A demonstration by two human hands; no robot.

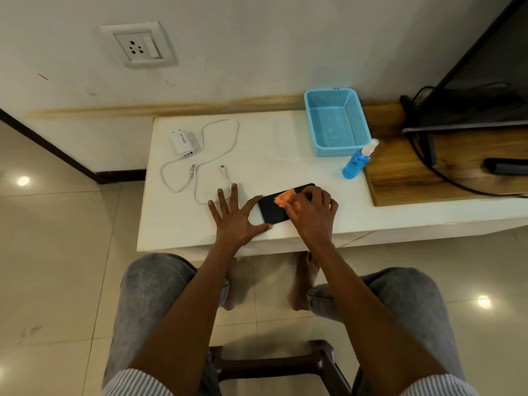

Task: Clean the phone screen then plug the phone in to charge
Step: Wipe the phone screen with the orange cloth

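A black phone (273,209) lies flat near the front edge of the white table (265,155). My right hand (311,214) presses an orange cloth (283,199) onto the phone's screen. My left hand (233,217) rests spread on the table, its thumb and index finger bracing the phone's left end. A white charger plug (183,142) lies at the back left with its white cable (220,150) looped across the table. A wall socket (138,45) sits above on the wall.
A blue spray bottle (357,162) stands right of the phone, with a light blue basket (335,121) behind it. A wooden shelf (428,167) at the right carries a TV (480,81), black cords and a dark remote (507,166). My knees are under the table's front edge.
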